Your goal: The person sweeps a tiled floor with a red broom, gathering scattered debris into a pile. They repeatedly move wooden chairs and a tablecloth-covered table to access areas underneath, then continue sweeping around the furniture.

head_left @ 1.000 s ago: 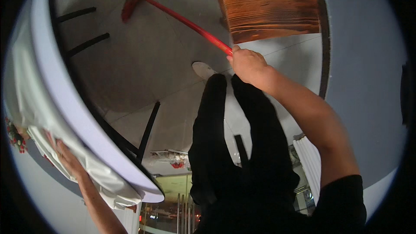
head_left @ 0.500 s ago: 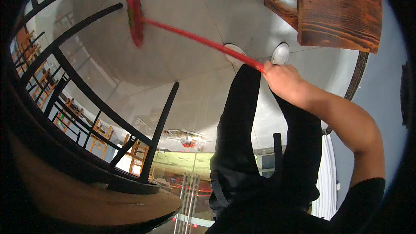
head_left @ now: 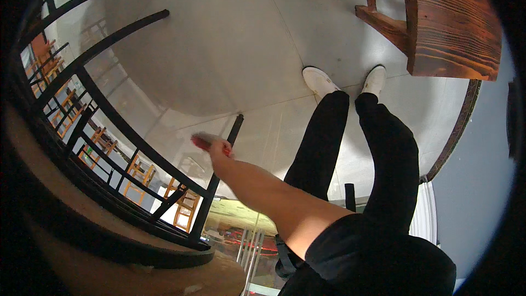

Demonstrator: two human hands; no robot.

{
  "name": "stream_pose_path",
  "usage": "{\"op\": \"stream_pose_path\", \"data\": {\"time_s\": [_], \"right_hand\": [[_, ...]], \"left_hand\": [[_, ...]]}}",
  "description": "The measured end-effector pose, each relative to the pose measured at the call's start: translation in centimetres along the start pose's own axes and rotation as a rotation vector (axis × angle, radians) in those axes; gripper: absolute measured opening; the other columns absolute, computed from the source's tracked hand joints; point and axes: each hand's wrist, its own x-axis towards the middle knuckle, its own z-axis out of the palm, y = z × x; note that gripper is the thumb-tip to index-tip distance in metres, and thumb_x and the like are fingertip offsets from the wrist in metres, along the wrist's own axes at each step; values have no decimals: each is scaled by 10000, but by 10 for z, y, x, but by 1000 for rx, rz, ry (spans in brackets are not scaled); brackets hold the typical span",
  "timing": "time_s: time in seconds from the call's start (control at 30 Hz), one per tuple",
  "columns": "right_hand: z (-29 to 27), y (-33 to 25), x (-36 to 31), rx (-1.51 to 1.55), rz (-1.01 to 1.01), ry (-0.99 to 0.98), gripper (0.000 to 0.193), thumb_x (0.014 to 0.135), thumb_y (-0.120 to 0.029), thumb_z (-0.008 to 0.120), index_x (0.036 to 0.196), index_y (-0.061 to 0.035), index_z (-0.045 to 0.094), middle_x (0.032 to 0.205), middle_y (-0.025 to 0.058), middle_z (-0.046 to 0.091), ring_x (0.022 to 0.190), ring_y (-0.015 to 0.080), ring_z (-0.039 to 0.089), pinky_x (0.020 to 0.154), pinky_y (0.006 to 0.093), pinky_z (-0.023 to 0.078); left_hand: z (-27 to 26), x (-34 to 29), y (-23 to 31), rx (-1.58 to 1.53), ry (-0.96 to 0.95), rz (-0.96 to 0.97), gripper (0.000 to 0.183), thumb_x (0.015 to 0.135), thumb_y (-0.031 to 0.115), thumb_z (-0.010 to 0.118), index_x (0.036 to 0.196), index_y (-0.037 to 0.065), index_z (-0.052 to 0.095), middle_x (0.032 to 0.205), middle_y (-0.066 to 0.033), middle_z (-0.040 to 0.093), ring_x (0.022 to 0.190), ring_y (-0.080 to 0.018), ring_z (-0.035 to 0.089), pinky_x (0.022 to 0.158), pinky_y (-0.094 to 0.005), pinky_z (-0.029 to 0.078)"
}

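Observation:
My right arm reaches across my body to the left, and my right hand [head_left: 221, 149] is closed, with red showing on both sides of it. It grips the red broom [head_left: 201, 141], whose end beyond the hand is smeared by motion. Most of the broom's long handle cannot be seen from here. The hand appears just beside a black metal leg [head_left: 235, 130] of the round table; I cannot tell whether they touch. My left hand is out of view.
A round wooden table [head_left: 137, 279] with black legs fills the lower left. At the upper right stands a dark-grained wooden stool or bench [head_left: 457, 27]. My white shoes [head_left: 320, 81] stand on pale tiles [head_left: 219, 49]. Wooden chairs [head_left: 139, 178] show beyond the table legs.
My right hand has swung far to the left with the broom, from near my knees to the table leg. The broom head has left the upper floor area. The view has shifted slightly.

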Motion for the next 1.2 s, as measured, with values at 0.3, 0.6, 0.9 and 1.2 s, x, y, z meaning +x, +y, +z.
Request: {"op": "stream_pose_path", "data": {"time_s": [0.3,0.6,0.9,1.2], "right_hand": [[100,177,-239,659,128,444,172,876,-158,606,974,-83,726,899,99,731,824,283,719,655,431,559],[185,203,-554,625,556,387,316,941,-370,559,989,-64,625,701,154,667,689,358,686,632,502,547],[182,107,-600,783,945,539,285,912,-366,605,1053,-120,632,716,151,668,673,380,652,638,499,520],[138,136,-630,730,915,421,311,957,-319,519,1081,-45,599,923,263,664,850,458,639,763,531,505]], "left_hand": [[0,7,26,416,47,314,652,1008,528,360,1391,11,464,1331,-169,522,1175,-290,518,1024,-432,400],[41,13,110,-164,79,385,728,1018,556,246,1530,39,261,1602,-171,186,1482,-331,165,1199,-460,153],[41,9,133,-290,129,441,584,1020,374,324,1373,-53,509,1545,-271,265,1421,-394,294,1159,-449,229],[36,6,134,-387,187,420,450,896,176,552,1344,178,604,1489,-223,407,1365,-391,392,1142,-426,300]]}}
